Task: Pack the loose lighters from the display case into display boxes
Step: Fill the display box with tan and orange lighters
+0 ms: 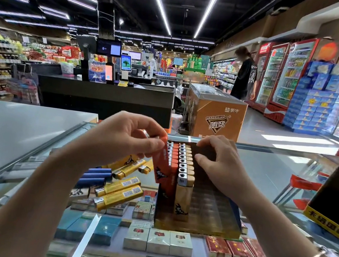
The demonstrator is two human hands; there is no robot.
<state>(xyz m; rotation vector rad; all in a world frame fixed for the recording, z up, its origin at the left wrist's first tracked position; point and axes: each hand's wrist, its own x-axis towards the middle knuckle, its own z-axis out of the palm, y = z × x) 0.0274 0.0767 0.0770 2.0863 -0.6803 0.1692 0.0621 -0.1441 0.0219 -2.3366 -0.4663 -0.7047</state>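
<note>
While left hand (118,137) pinches orange lighter (161,161), display box (199,206) hides its base.

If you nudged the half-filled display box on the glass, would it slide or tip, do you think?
The display box would probably slide, since it sits flat on smooth glass. It may lean leftward: its lighters fill only the left rows. The right hand resting on it likely steadies it.
</note>
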